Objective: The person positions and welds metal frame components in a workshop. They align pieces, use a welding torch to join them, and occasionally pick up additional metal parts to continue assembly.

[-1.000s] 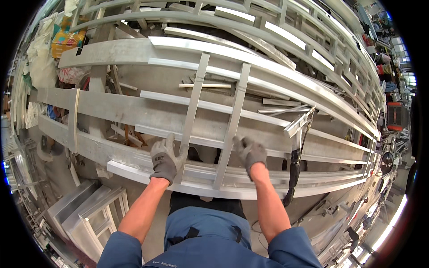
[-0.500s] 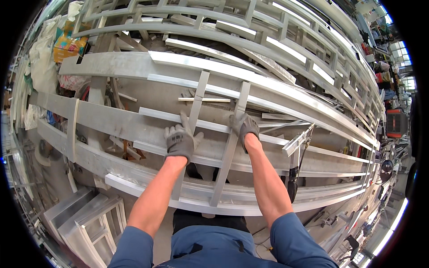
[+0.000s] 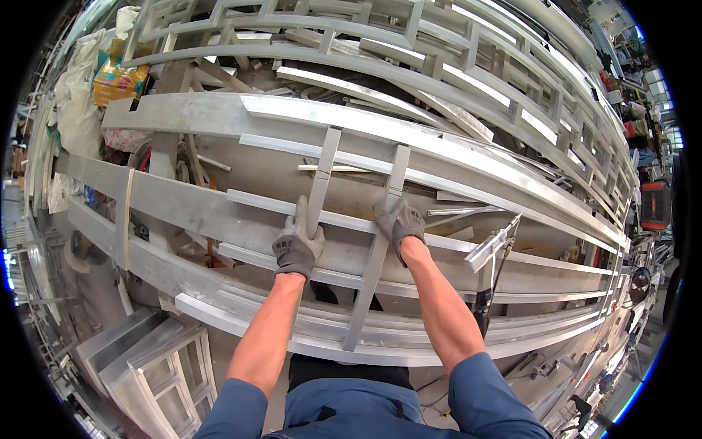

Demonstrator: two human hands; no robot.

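Both my hands wear grey gloves. My left hand point(image 3: 298, 245) is on the left aluminium crossbar point(image 3: 322, 175), its index finger along one side and its thumb on the other, where the bar crosses a long rail point(image 3: 344, 221). To its right, my right hand point(image 3: 402, 223) is closed around the right aluminium crossbar point(image 3: 371, 285); some fingertips are hidden behind the bar. Dark marks show across both crossbars above my hands. The two bars lie roughly parallel over several long aluminium rails, reaching down to the near rail point(image 3: 431, 358) in front of my waist.
A tool with a dark handle point(image 3: 482, 304) and a metal head stands right of my right arm. Beyond lies a welded lattice frame point(image 3: 409, 51) above metal offcuts. A taped box point(image 3: 117, 82) sits far left; silver frames point(image 3: 157, 373) stand lower left. An orange-and-black machine point(image 3: 656, 205) is far right.
My left hand's fingers have drawn closer together around the left crossbar. My right hand stays at the right crossbar. The whole view has shifted slightly.
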